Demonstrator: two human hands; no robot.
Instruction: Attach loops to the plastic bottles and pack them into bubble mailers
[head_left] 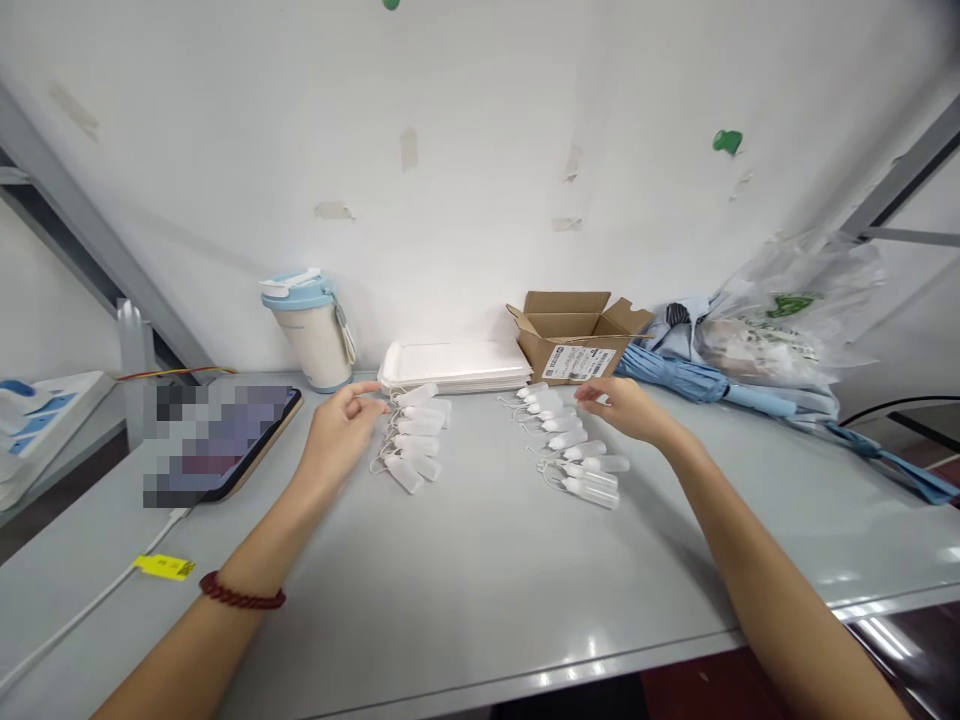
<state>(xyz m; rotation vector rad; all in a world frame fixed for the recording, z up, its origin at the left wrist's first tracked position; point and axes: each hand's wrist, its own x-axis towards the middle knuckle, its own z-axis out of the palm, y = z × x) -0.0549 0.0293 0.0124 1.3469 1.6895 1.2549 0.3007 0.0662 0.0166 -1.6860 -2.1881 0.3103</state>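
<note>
Two rows of several small white squeeze bottles with looped strings lie on the grey table point(480, 580). My left hand point(341, 430) is beside the left row point(414, 440), its fingers loosely curled and its fingertips at the top bottle. My right hand point(622, 405) hovers next to the right row point(574, 445), its fingers bent near the upper bottles. I cannot see either hand holding anything.
A stack of white trays point(450, 365) and an open cardboard box point(574, 335) stand by the wall. A blue-lidded cup point(311, 325) is at the back left, a tablet point(217, 435) with a white cable farther left. A folded blue umbrella point(705, 385) and plastic bags lie right.
</note>
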